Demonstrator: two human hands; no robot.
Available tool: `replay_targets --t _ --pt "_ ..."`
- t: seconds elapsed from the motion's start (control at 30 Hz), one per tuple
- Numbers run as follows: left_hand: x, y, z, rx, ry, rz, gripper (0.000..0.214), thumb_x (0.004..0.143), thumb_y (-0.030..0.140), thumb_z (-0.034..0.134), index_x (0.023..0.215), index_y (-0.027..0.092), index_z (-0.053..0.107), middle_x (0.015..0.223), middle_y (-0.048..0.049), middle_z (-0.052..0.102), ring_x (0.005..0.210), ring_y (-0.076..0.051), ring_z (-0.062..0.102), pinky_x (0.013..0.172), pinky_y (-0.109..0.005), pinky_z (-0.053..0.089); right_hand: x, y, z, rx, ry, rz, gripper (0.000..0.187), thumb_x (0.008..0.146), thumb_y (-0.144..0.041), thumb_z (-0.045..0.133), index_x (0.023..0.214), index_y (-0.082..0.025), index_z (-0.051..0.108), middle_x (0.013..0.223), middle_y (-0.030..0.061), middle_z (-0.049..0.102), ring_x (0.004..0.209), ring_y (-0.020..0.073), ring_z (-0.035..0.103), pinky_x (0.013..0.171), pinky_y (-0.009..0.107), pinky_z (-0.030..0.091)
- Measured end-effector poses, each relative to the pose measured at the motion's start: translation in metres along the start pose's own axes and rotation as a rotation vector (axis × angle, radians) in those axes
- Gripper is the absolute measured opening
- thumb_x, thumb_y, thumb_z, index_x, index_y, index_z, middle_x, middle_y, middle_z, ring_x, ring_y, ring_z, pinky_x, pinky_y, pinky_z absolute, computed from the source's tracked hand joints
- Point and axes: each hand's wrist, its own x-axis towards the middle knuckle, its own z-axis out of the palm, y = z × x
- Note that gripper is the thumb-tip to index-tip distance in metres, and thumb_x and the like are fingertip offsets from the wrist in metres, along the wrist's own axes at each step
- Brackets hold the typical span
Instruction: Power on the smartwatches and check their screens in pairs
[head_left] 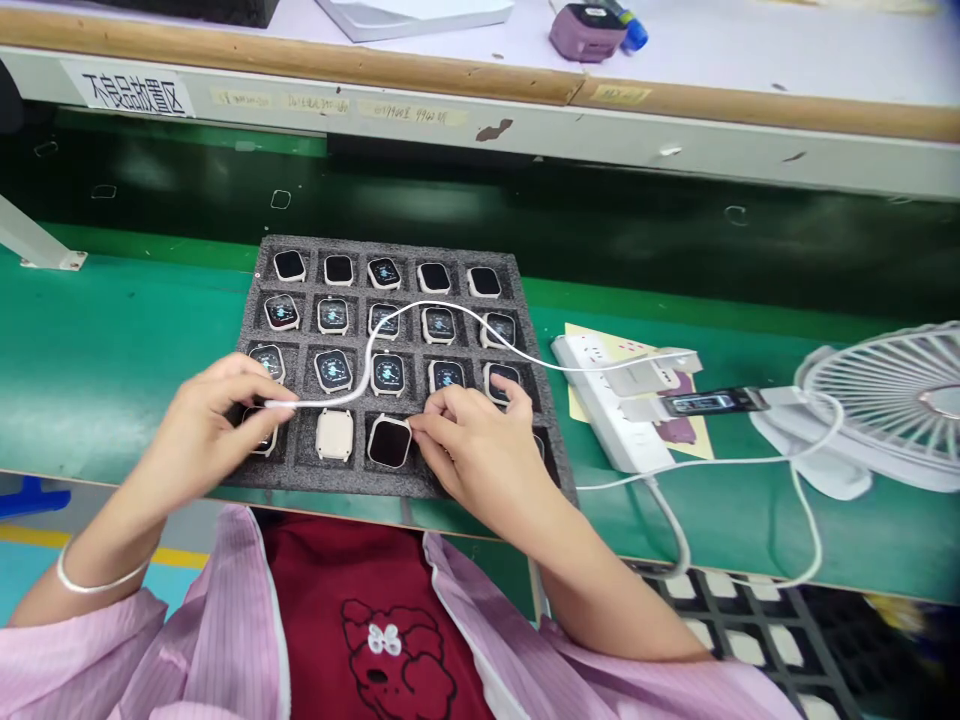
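My left hand (pixel 206 420) pinches the end of a white charging cable (pixel 365 370) over the front left of a grey foam tray (pixel 405 484). The cable arcs across the tray toward the right. With thumb and fingers together, my right hand (pixel 480 445) grips the right edge of a smartwatch body (pixel 390 442) in the front row; its screen is dark. Beside it a watch body (pixel 334 435) lies face down, pale back up. Several more watches fill the other compartments, many with lit screens, such as one lit watch (pixel 388 373). My fingers partly hide some of them.
Right of the tray sit a white power strip (pixel 607 420), a plug-in meter with a small display (pixel 712 401) and a white fan (pixel 900 400). A raised shelf (pixel 480 85) runs along the back. Another tray (pixel 750 630) with pale pieces is below, at right.
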Motion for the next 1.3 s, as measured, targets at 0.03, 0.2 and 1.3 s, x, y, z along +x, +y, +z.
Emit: replay_targets --t 0.03,0.2,1.3 --pt "-0.001 0.007 0.009 0.0 -0.041 0.051 0.022 0.096 0.039 0.059 0.095 0.024 0.074 0.09 -0.002 0.073 0.085 -0.019 0.064 0.083 -0.035 0.045 0.0 0.0 0.001 0.002 -0.002 0.0 0.026 0.099 -0.018 0.05 0.084 -0.021 0.072 0.085 0.0031 0.067 0.079 0.0184 0.058 0.106 0.049 0.02" --pt "-0.002 0.037 0.046 0.408 -0.107 0.259 0.01 0.094 0.024 0.063 0.097 0.023 0.072 0.091 -0.0032 0.074 0.088 -0.024 0.062 0.102 -0.054 0.035 -0.003 -0.001 0.0 0.004 0.025 -0.003 0.026 0.099 -0.019 0.05 0.085 -0.021 0.071 0.086 0.003 0.066 0.081 0.0189 0.057 0.107 0.049 0.02" --pt "0.034 0.014 0.02 0.079 -0.425 0.134 0.042 0.104 0.045 0.038 0.103 0.025 0.075 0.078 -0.0002 0.067 0.08 -0.019 0.051 0.094 -0.04 0.032 -0.009 0.0 0.022 0.168 0.125 0.019 0.02 0.098 -0.019 0.053 0.092 -0.022 0.072 0.094 0.0051 0.065 0.087 0.0197 0.056 0.103 0.043 0.032"
